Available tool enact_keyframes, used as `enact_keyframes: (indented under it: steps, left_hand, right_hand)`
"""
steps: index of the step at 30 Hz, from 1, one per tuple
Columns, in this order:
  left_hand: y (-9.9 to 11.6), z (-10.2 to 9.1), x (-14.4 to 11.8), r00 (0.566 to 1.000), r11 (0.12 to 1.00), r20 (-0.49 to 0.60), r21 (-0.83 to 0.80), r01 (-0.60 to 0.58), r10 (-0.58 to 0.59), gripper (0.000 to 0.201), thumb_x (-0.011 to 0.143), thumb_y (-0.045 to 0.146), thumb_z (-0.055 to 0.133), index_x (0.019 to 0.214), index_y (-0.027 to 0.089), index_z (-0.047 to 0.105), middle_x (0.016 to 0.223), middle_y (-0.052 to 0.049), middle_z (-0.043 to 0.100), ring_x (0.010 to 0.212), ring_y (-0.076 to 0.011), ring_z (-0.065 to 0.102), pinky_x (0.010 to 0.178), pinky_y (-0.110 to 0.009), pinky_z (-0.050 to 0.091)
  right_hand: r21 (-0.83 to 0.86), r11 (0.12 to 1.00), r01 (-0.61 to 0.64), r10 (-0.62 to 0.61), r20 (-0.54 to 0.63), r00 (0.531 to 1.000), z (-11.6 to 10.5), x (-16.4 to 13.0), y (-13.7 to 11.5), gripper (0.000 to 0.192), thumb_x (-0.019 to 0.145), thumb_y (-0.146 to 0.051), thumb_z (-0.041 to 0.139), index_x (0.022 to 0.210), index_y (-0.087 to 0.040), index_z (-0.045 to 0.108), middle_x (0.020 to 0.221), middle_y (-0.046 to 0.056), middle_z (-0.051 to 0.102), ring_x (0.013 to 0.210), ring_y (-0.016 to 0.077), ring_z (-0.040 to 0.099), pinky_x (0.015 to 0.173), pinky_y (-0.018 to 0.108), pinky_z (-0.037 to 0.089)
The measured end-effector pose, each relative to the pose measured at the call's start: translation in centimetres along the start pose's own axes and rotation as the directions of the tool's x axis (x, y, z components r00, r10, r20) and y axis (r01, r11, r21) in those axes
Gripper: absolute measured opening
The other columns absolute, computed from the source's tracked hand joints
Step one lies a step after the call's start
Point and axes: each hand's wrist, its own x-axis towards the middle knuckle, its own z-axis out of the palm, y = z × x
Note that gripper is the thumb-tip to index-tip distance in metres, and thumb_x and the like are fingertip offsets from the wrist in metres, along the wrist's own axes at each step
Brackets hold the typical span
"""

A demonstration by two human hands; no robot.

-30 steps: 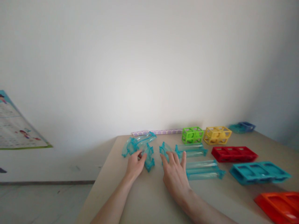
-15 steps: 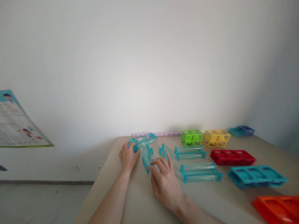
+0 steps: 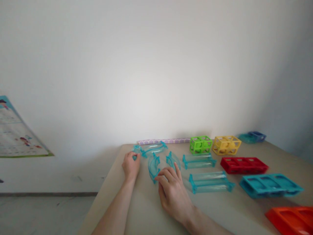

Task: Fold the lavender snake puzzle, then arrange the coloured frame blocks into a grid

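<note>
Fingers of the left hand curl on a curved tube; right hand fingers, loosely bent, touch another curved piece at eleven o'clock.

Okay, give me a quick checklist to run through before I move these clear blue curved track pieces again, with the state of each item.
1. Left hand has contact with the far curved piece: ok, fingers at its left end.
2. Right hand has contact with the near curved piece: ok, fingertips at its lower end.
3. Firm grip on either piece: cannot tell, the fingers hide the contact.
4. Third curved piece free of both hands: cannot tell, it lies just past the right fingertips.
5. Straight clear pieces apart from the curves: ok.
6. Far curved piece safely on the table: not ok, it lies near the back left corner.
</note>
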Motion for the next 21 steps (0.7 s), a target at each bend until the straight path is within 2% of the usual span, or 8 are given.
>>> enact_keyframes:
  steps: [8,12,16,19,21]
  left_hand:
    - [-0.3,-0.3,0.5,0.995,0.997,-0.076,-0.043,0.061,-0.064,0.036,0.085,0.044,0.045,0.084,0.014,0.065,0.09,-0.014,0.068,0.09,-0.0263,0.063,0.086,-0.039,0.047]
    - [0.0,-0.5,0.3,0.999,0.999,-0.037,-0.021,0.04,-0.04,0.032,0.084,0.038,0.047,0.09,0.014,0.068,0.095,-0.014,0.068,0.096,-0.0261,0.061,0.089,-0.038,0.046]
    - [0.7,-0.6,-0.4,0.999,0.997,0.024,0.068,0.038,-0.039,0.031,0.076,0.034,0.059,0.103,0.022,0.07,0.099,-0.013,0.066,0.098,-0.0301,0.06,0.088,-0.045,0.044]
    - [0.8,-0.4,-0.8,0.997,0.993,0.058,0.112,0.036,-0.043,0.03,0.071,0.033,0.064,0.098,0.023,0.073,0.1,-0.014,0.064,0.1,-0.0336,0.058,0.088,-0.05,0.042]
    - [0.6,-0.3,-0.6,0.998,0.997,0.056,0.07,0.021,-0.025,0.024,0.072,0.033,0.062,0.089,0.019,0.073,0.097,-0.014,0.065,0.099,-0.0313,0.059,0.09,-0.046,0.043]
  right_hand:
    - [0.025,1.0,-0.007,0.007,-0.002,1.0,-0.1,-0.1,0.0,0.026,0.084,-0.008,0.051,0.099,-0.023,0.066,0.094,0.003,0.062,0.101,0.0206,0.052,0.114,0.057,0.013]
    - [0.028,1.0,-0.005,0.005,0.001,1.0,0.0,-0.2,0.0,0.027,0.083,-0.007,0.052,0.099,-0.023,0.066,0.093,0.002,0.063,0.101,0.0202,0.052,0.114,0.056,0.015]
    - [0.032,0.999,-0.004,0.004,0.006,1.0,0.0,-0.3,-0.1,0.027,0.084,-0.007,0.05,0.099,-0.023,0.066,0.092,0.003,0.063,0.101,0.0201,0.052,0.114,0.056,0.015]
    - [0.054,0.999,-0.004,0.004,-0.005,1.0,0.0,-0.2,0.0,0.026,0.084,-0.007,0.05,0.097,-0.023,0.066,0.091,0.003,0.063,0.1,0.0204,0.052,0.114,0.056,0.015]
    - [0.06,0.998,-0.001,0.002,-0.012,1.0,0.0,-0.2,0.0,0.025,0.083,-0.008,0.051,0.096,-0.023,0.067,0.091,0.003,0.063,0.1,0.0205,0.052,0.114,0.056,0.015]
